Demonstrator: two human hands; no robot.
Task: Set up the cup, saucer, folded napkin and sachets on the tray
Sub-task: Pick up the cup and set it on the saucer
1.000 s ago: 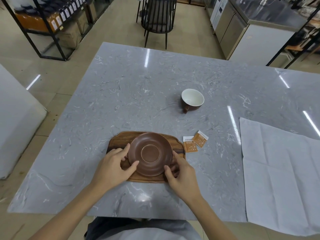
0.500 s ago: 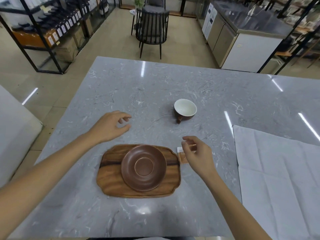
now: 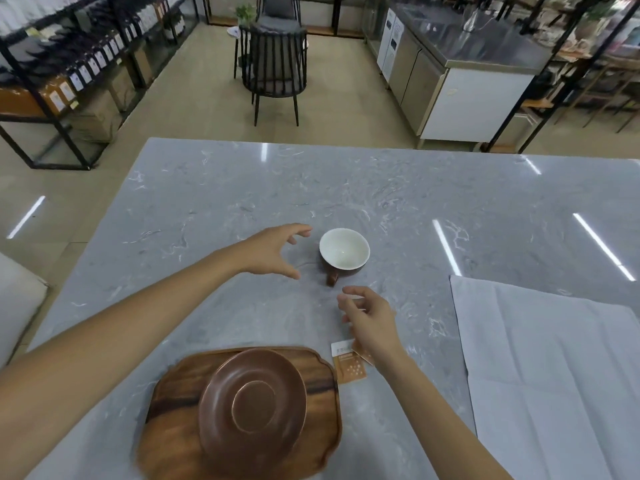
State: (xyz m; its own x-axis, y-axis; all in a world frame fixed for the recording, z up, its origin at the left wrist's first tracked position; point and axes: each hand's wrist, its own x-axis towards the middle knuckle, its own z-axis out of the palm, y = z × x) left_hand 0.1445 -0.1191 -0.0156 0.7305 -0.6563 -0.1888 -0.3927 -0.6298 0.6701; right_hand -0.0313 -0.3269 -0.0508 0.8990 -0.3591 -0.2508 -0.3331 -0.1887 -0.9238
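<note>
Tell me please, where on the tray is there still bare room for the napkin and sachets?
The saucer fills most of the tray. Bare wood shows mainly as a strip along its left side, and a narrower one at its right edge. Crowded: just right of the tray, where the sachets lie under the right hand.

Your left hand [image 3: 273, 251] hangs spread just at nine o'clock of the cup [image 3: 344, 252], not touching it, and your right hand [image 3: 370, 322], fingers loosely curled, sits at five o'clock of the cup, above the sachets [image 3: 351, 365]. The saucer [image 3: 252, 407] lies on the tray [image 3: 166, 420] at six o'clock. The napkin [image 3: 554, 375] lies unfolded at four o'clock on the table [image 3: 207, 202].
</note>
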